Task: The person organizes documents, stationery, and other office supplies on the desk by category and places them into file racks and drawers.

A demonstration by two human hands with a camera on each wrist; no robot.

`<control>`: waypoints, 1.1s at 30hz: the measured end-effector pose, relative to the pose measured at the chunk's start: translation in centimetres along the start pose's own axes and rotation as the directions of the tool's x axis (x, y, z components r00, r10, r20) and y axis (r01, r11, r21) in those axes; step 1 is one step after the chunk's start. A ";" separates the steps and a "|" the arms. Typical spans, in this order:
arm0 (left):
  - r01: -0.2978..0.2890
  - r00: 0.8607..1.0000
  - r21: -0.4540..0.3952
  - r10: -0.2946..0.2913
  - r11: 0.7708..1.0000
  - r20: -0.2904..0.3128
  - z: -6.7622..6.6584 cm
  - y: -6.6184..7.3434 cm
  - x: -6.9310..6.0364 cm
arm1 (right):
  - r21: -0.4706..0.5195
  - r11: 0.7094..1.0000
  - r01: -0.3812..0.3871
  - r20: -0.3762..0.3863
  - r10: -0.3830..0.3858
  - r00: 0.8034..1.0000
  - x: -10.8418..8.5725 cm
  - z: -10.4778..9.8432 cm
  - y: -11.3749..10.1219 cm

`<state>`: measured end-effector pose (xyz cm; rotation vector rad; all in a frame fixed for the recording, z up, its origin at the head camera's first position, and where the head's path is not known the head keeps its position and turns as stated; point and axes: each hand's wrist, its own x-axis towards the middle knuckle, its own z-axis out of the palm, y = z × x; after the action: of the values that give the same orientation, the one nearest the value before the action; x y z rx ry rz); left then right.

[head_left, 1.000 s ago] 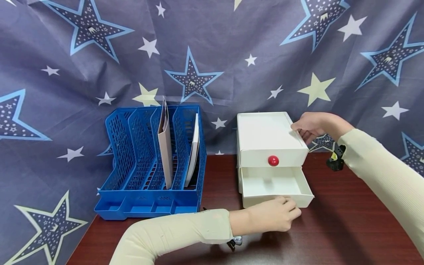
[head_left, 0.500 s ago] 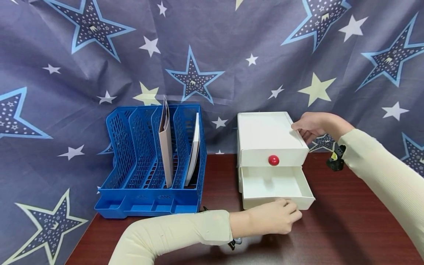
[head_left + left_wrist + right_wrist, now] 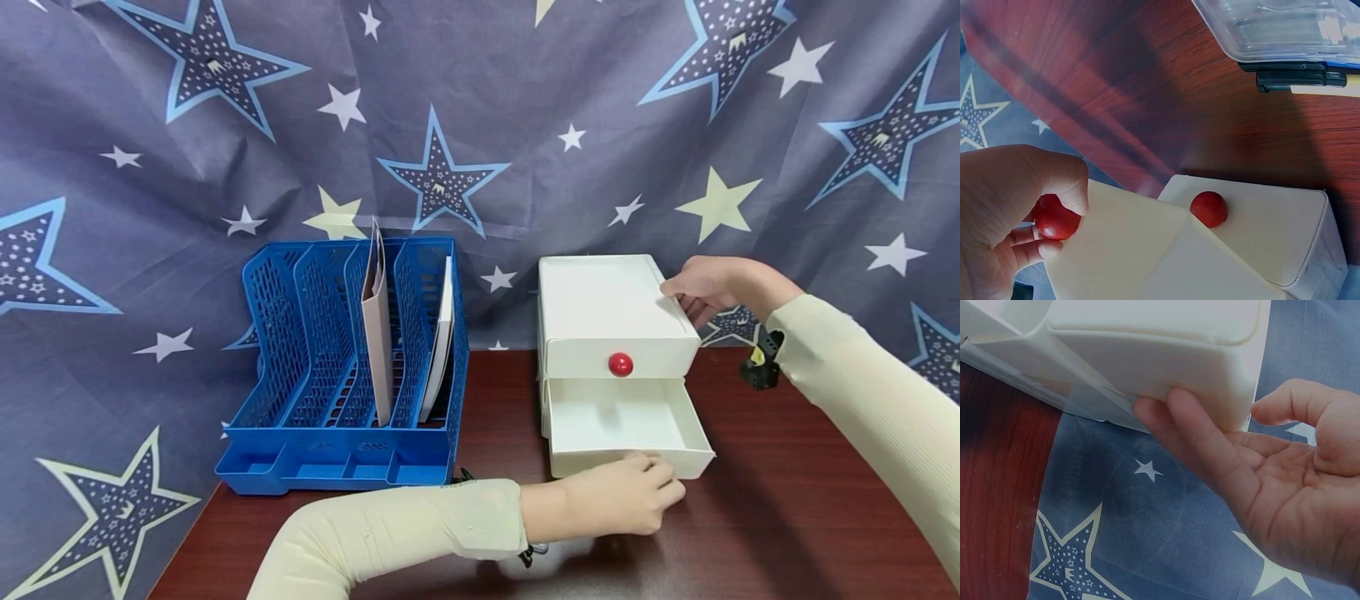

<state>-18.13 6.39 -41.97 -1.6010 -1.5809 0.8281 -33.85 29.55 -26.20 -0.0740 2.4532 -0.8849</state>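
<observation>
A white two-drawer desktop unit (image 3: 603, 296) stands at the back right of the table. Its lower drawer (image 3: 615, 412) is pulled out, and no items show inside; the upper drawer, with its own red knob (image 3: 620, 364), is closed. My left hand (image 3: 611, 497) is at the lower drawer's front. In the left wrist view, its thumb and fingers pinch that drawer's red knob (image 3: 1057, 217). My right hand (image 3: 701, 287) rests at the unit's right side, thumb at the top edge. Its fingers (image 3: 1194, 425) lie fairly straight against the side wall in the right wrist view.
Left of the unit stands a blue file rack (image 3: 337, 450) holding a beige folder (image 3: 378, 358) and a white book (image 3: 438, 358). A clear plastic box (image 3: 1291, 31) with a black latch lies on the table (image 3: 750, 533), mostly hidden by my left arm in the head view.
The lower drawer has slid slightly farther out toward me, my left hand moving with it. My right hand keeps its place on the unit.
</observation>
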 end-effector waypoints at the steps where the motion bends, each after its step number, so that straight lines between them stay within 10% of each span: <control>1: 0.000 1.000 0.000 0.000 1.000 0.000 0.0 0.0 0.0 | 0.000 1.000 0.001 0.001 -0.001 1.000 0.0 0.0 0.0; 33: -0.016 0.999 -0.003 0.016 1.000 0.029 -0.8 0.0 -0.1 | 0.016 1.000 0.014 0.002 -0.014 1.000 -0.2 0.1 0.1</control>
<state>-17.48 6.24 -41.59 -1.6129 -1.5921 0.8614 -33.65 29.59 -26.20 -0.0864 2.4465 -0.9098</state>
